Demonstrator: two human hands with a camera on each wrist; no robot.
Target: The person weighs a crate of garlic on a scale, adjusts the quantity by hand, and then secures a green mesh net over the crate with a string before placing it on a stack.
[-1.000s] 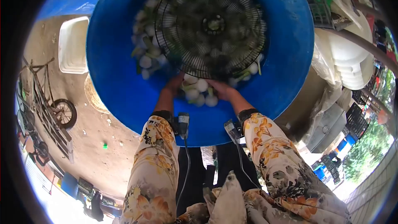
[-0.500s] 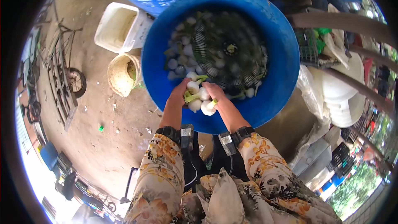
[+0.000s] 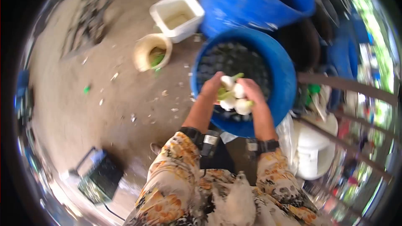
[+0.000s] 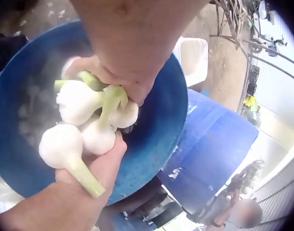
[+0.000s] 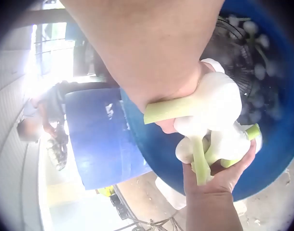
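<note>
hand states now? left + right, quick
Left hand: cupped, holds the white bulbs from its side.
Right hand: cupped, holds the same bulbs from the other side, above the blue tub.

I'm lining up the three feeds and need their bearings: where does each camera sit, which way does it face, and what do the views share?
Head: sits above, looks down at both hands lifting white bulbs over the blue tub; both forearms and patterned sleeves show.
Left wrist: sits on the left forearm, looks along it past the left hand at the bulbs, with the right hand beneath.
Right wrist: sits on the right forearm, looks along it toward the tub and wire fan guard; both hands show.
All three share the bulbs and tub.
</note>
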